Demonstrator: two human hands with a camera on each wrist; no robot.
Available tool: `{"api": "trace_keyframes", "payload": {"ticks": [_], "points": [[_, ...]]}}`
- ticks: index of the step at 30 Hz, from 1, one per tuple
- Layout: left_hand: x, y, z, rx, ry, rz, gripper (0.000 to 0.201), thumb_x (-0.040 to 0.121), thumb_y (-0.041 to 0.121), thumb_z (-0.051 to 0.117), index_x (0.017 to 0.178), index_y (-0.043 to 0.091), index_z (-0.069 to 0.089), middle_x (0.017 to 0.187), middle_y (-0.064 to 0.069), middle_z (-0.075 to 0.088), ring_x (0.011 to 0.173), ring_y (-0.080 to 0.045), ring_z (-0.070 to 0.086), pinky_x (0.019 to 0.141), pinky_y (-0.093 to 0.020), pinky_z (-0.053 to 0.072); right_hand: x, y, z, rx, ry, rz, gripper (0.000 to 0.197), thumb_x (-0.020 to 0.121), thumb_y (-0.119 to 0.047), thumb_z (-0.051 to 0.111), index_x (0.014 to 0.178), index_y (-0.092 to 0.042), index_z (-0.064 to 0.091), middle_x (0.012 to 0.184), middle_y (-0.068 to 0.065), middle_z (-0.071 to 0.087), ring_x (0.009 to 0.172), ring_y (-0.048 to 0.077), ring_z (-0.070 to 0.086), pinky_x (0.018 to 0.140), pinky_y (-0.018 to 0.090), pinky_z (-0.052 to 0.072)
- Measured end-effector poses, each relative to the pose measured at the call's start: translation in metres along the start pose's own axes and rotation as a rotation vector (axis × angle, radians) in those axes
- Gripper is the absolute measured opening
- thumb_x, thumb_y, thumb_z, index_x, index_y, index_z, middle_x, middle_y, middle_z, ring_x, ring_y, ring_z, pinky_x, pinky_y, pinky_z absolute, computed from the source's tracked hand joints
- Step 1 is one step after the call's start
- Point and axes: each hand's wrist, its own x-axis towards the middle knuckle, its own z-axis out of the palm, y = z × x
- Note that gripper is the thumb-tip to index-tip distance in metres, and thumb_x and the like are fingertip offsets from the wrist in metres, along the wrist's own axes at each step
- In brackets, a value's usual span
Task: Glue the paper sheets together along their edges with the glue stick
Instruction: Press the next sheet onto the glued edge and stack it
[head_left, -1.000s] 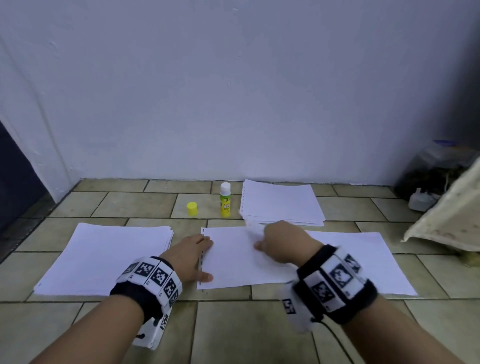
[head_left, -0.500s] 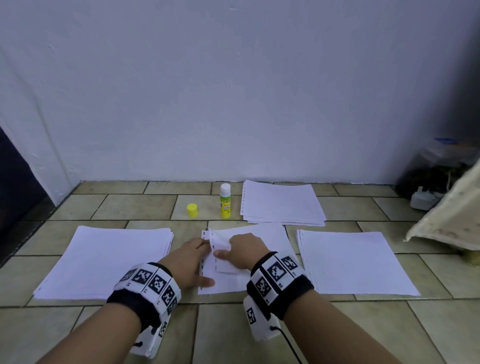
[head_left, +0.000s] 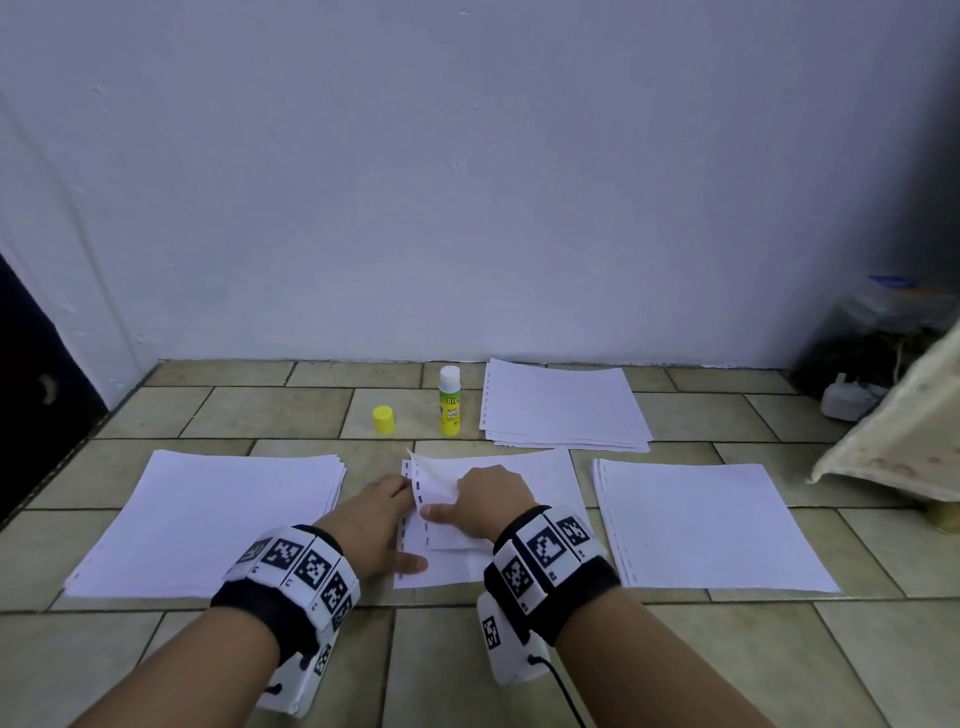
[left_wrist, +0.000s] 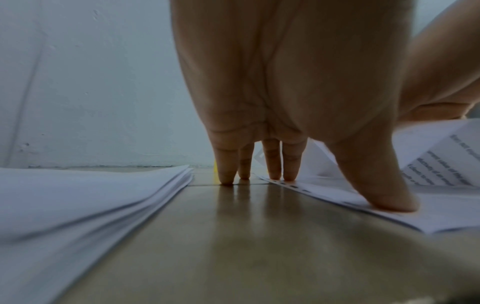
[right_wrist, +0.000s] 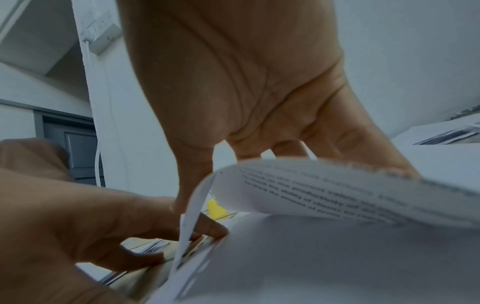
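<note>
A white sheet with a punched left edge (head_left: 524, 470) lies on the tiled floor in front of me. My left hand (head_left: 382, 519) presses flat on that edge, fingers straight; in the left wrist view its thumb (left_wrist: 384, 197) sits on the paper. My right hand (head_left: 485, 499) pinches an upper sheet (head_left: 428, 486) and holds it curled up over the lower one. The right wrist view shows that sheet's printed underside (right_wrist: 337, 191). The glue stick (head_left: 450, 401) stands uncapped behind them, with its yellow cap (head_left: 383, 420) beside it on the left.
Paper stacks lie on the left (head_left: 208, 519), on the right (head_left: 701, 525) and at the back by the wall (head_left: 563, 402). A pale cloth-covered object (head_left: 904, 441) and a white plug (head_left: 844, 400) sit at the far right. A dark doorway (head_left: 31, 395) opens on the left.
My right hand has moved left across the middle sheet, drawing the upper sheet with it, and has lifted that sheet's punched edge. The left hand has stayed pressed in place.
</note>
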Motion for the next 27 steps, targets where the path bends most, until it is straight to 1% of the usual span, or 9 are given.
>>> {"api": "trace_keyframes", "payload": {"ticks": [4, 7, 9, 11, 13, 18, 21, 25, 27], "points": [[0.0002, -0.0012, 0.0015, 0.0, 0.005, 0.001, 0.081, 0.08, 0.043, 0.072, 0.147, 0.024, 0.03, 0.144, 0.005, 0.032, 0.132, -0.014, 0.033, 0.108, -0.026, 0.031, -0.0006, 0.0002, -0.0005, -0.011, 0.0, -0.003, 0.07, 0.085, -0.069, 0.044, 0.112, -0.007, 0.059, 0.115, 0.01, 0.061, 0.107, 0.025, 0.058, 0.073, 0.029, 0.036], [0.0013, -0.0018, 0.0023, 0.002, 0.011, 0.005, 0.081, 0.08, 0.043, 0.072, 0.147, 0.025, 0.03, 0.143, 0.005, 0.032, 0.132, -0.014, 0.034, 0.107, -0.025, 0.031, -0.0007, 0.0004, -0.0001, 0.015, 0.01, 0.01, 0.069, 0.084, -0.069, 0.048, 0.11, -0.007, 0.059, 0.113, 0.01, 0.062, 0.106, 0.025, 0.058, 0.073, 0.03, 0.038], [0.0019, -0.0024, 0.0026, 0.006, 0.01, 0.006, 0.081, 0.081, 0.043, 0.071, 0.147, 0.025, 0.029, 0.143, 0.005, 0.031, 0.132, -0.014, 0.033, 0.107, -0.025, 0.03, -0.0013, -0.0003, 0.0005, 0.031, 0.022, 0.02, 0.067, 0.084, -0.068, 0.05, 0.11, -0.007, 0.059, 0.112, 0.009, 0.062, 0.106, 0.025, 0.058, 0.078, 0.032, 0.042], [0.002, -0.0025, 0.0028, 0.011, 0.008, 0.006, 0.081, 0.081, 0.043, 0.071, 0.147, 0.025, 0.029, 0.143, 0.004, 0.031, 0.132, -0.014, 0.032, 0.107, -0.025, 0.03, -0.0024, -0.0012, 0.0009, 0.05, 0.034, 0.028, 0.066, 0.083, -0.067, 0.051, 0.11, -0.007, 0.059, 0.113, 0.01, 0.062, 0.107, 0.026, 0.057, 0.088, 0.036, 0.047], [0.0021, -0.0026, 0.0029, 0.012, 0.009, 0.007, 0.081, 0.081, 0.043, 0.071, 0.147, 0.025, 0.029, 0.144, 0.004, 0.031, 0.133, -0.015, 0.032, 0.108, -0.026, 0.03, -0.0042, -0.002, 0.0004, 0.058, 0.043, 0.033, 0.066, 0.083, -0.066, 0.053, 0.112, -0.006, 0.059, 0.114, 0.01, 0.061, 0.109, 0.027, 0.057, 0.095, 0.041, 0.047], [0.0017, -0.0018, 0.0032, 0.022, 0.01, 0.011, 0.081, 0.082, 0.043, 0.071, 0.148, 0.025, 0.028, 0.146, 0.004, 0.03, 0.134, -0.015, 0.031, 0.108, -0.024, 0.029, -0.0043, -0.0023, 0.0009, 0.046, 0.037, 0.033, 0.069, 0.083, -0.067, 0.052, 0.114, -0.006, 0.058, 0.116, 0.011, 0.061, 0.11, 0.028, 0.056, 0.098, 0.045, 0.046], [0.0015, -0.0011, 0.0033, 0.031, 0.014, 0.007, 0.081, 0.082, 0.043, 0.07, 0.148, 0.025, 0.027, 0.147, 0.004, 0.029, 0.134, -0.014, 0.031, 0.108, -0.024, 0.028, -0.0036, -0.001, -0.0005, 0.043, 0.032, 0.027, 0.068, 0.084, -0.067, 0.051, 0.113, -0.006, 0.058, 0.115, 0.011, 0.062, 0.109, 0.027, 0.057, 0.095, 0.04, 0.047], [0.0012, -0.0003, 0.0027, 0.034, 0.014, 0.006, 0.082, 0.082, 0.044, 0.07, 0.149, 0.025, 0.026, 0.147, 0.004, 0.028, 0.135, -0.014, 0.03, 0.108, -0.024, 0.028, -0.0016, 0.0008, -0.0011, 0.028, 0.028, 0.01, 0.066, 0.083, -0.068, 0.051, 0.108, -0.007, 0.06, 0.112, 0.009, 0.063, 0.105, 0.025, 0.058, 0.077, 0.031, 0.041], [0.0009, -0.0004, 0.0025, 0.033, 0.015, 0.007, 0.082, 0.082, 0.044, 0.07, 0.149, 0.025, 0.026, 0.148, 0.004, 0.027, 0.135, -0.014, 0.029, 0.108, -0.023, 0.028, -0.0007, 0.001, -0.0009, 0.005, 0.016, 0.002, 0.067, 0.084, -0.069, 0.049, 0.108, -0.007, 0.06, 0.112, 0.009, 0.063, 0.105, 0.024, 0.058, 0.074, 0.029, 0.037]]}}
